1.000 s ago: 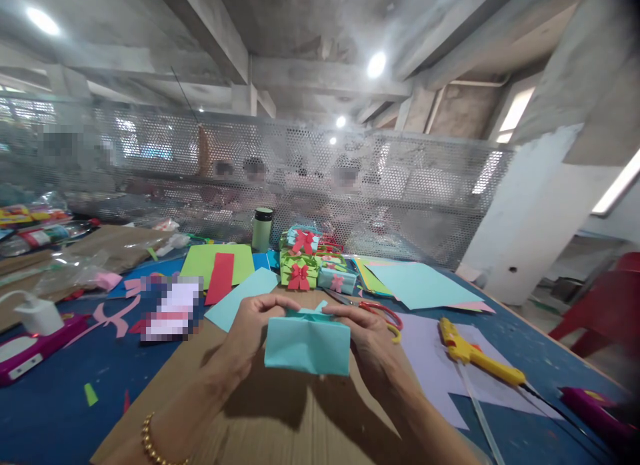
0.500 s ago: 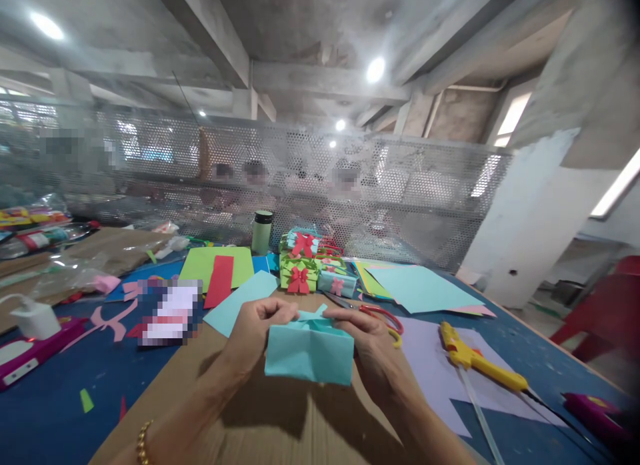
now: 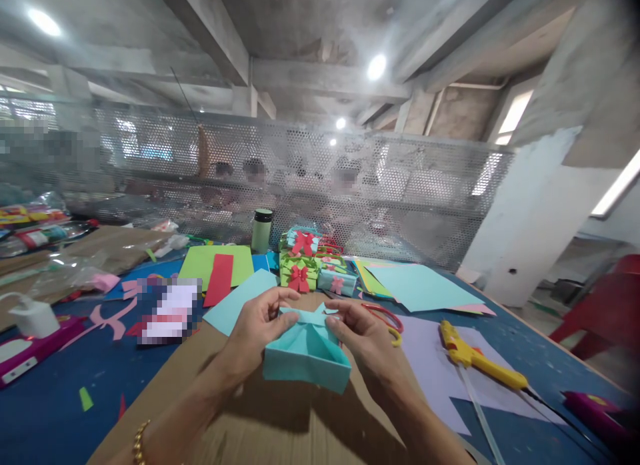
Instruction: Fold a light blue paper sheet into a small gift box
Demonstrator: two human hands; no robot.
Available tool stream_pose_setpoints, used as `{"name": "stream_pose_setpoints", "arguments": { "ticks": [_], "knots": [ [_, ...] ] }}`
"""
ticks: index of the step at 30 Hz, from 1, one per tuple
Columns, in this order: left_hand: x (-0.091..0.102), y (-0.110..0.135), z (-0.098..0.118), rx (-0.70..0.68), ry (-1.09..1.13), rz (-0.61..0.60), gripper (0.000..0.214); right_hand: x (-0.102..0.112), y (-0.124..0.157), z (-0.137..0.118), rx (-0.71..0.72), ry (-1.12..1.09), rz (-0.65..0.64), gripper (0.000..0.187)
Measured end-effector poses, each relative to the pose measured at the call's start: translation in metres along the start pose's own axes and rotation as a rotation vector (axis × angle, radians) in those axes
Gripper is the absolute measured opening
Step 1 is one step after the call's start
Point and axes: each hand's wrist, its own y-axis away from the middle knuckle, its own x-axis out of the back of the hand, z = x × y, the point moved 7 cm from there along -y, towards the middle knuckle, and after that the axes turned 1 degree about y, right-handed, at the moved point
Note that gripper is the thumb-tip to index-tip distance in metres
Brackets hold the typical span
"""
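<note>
A folded light-blue paper box (image 3: 306,355) is held just above a brown cardboard sheet (image 3: 280,425). My left hand (image 3: 260,325) pinches its far left flap with thumb and fingers. My right hand (image 3: 361,331) pinches the far right flap. The box's open top faces me, tilted, with two pointed flaps meeting at the far edge between my fingertips.
Finished small gift boxes with red bows (image 3: 305,265) stand behind. Red-handled scissors (image 3: 383,315) and a yellow glue gun (image 3: 475,358) lie to the right on lilac paper (image 3: 450,371). Green, red and blue sheets (image 3: 220,268) lie to the left, a flask (image 3: 261,229) stands beyond. A mesh fence (image 3: 300,178) backs the table.
The paper has opened from a flat folded packet into a box shape, and tilted so its open top shows. Both hands keep hold of the far flaps.
</note>
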Motion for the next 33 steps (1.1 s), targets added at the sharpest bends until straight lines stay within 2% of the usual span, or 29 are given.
{"name": "stream_pose_setpoints", "arguments": {
  "ticks": [4, 12, 18, 24, 29, 33],
  "knots": [
    [0.002, 0.001, 0.003, -0.026, -0.082, 0.031, 0.032, 0.001, -0.001, -0.003, 0.049, 0.038, -0.033, 0.038],
    [0.006, -0.001, -0.001, 0.009, -0.130, 0.046, 0.032, -0.001, 0.000, -0.009, 0.111, 0.101, -0.072, 0.031],
    [0.008, -0.002, -0.002, 0.048, -0.096, 0.049, 0.041, 0.000, 0.000, -0.008, 0.131, 0.133, -0.077, 0.031],
    [0.007, -0.001, -0.001, 0.058, -0.094, 0.019, 0.039, -0.001, 0.001, -0.008, 0.109, 0.151, -0.081, 0.031],
    [0.001, 0.003, 0.008, 0.010, -0.266, -0.072, 0.029, -0.002, 0.005, -0.012, 0.204, 0.282, -0.066, 0.028],
    [-0.004, 0.004, 0.009, 0.046, -0.319, -0.141, 0.030, -0.004, 0.007, -0.013, 0.238, 0.326, -0.079, 0.032]
  ]
}}
